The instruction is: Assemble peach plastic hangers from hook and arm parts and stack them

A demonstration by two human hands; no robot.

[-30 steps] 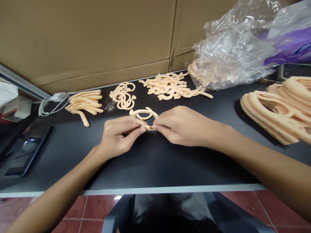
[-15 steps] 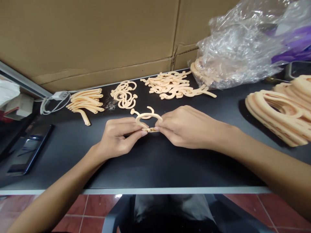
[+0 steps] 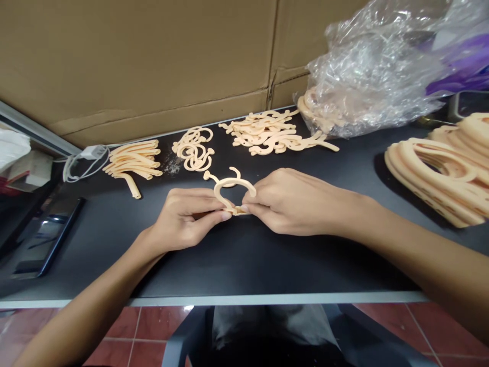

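Observation:
My left hand (image 3: 193, 218) pinches the left lower end of a cream-coloured, C-shaped curved piece (image 3: 218, 192) between thumb and fingers. From the other side, my right hand (image 3: 292, 203) is closed on a small flat cream part (image 3: 240, 212) at the bottom of that curve, its fingertips meeting near my left ones. How the two parts join there is mostly hidden by the fingers. Just behind them, another curved piece with a knobbed end (image 3: 207, 175) lies on the black tabletop (image 3: 244, 270), partly covered by the held one.
Along the back lie straight tube-like pieces (image 3: 133, 158), ring-like curved pieces (image 3: 194, 150) and a heap of wavy pieces (image 3: 267, 133). Clear plastic bags (image 3: 378, 76) stand back right, near stacked large cream panels (image 3: 431, 178). A phone (image 3: 49, 237) and a white cable (image 3: 74, 171) are left.
The lower end of the held curved piece has come slightly towards me, and the piece has tilted a little. Both hands keep their grip; the view has shifted slightly.

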